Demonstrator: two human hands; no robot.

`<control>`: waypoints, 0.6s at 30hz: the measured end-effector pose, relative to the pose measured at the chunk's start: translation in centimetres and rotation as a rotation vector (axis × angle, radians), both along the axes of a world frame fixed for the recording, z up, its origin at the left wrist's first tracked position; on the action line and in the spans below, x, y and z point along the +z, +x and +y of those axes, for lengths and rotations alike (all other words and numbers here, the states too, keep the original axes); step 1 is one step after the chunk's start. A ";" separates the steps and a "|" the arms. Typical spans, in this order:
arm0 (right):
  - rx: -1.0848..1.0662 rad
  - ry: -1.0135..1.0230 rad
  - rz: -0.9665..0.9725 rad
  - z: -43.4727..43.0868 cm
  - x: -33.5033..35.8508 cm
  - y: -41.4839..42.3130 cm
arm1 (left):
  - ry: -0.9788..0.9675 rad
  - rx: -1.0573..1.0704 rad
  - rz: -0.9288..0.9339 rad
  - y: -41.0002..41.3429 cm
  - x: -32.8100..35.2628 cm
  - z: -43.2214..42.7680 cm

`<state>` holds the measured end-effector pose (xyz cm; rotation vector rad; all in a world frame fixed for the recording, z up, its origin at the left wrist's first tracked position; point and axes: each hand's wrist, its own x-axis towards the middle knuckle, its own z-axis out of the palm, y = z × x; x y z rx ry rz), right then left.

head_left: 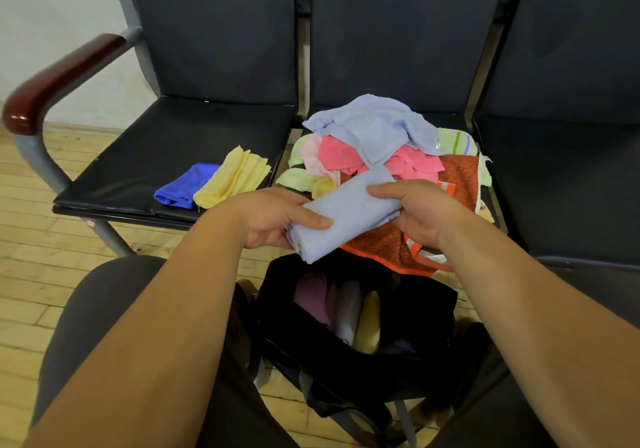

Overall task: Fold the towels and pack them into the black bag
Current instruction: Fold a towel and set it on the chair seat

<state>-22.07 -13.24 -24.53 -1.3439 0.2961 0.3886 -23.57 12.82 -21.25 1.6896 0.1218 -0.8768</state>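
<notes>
A folded pale blue towel (346, 212) is held in the air above the open black bag (408, 371). My left hand (273, 219) grips its near end, thumb on top. My right hand (422, 208) grips its far end. Inside the bag stand folded towels: purple (311, 295), pale lilac (348, 312) and yellow (369, 323). On the middle seat lies a heap of unfolded towels (367, 146): pale blue, pink, light green and an orange one (391, 243) hanging over the seat edge.
A folded blue towel (180, 184) and a folded yellow towel (235, 177) lie on the left seat (145, 156) of a row of dark padded chairs. A wooden armrest (59, 77) is at far left. My knees flank the bag on the wooden floor.
</notes>
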 end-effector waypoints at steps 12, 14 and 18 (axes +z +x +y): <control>0.076 -0.066 -0.053 10.5 0.9 6.0 | 0.225 0.208 -0.038 3.9 3.5 7.5; 0.096 -0.037 -0.042 13.7 1.4 8.6 | 0.259 0.283 -0.098 5.6 4.0 10.3; 0.107 -0.011 -0.036 20.0 1.7 13.2 | 0.287 0.541 -0.229 8.0 3.2 15.8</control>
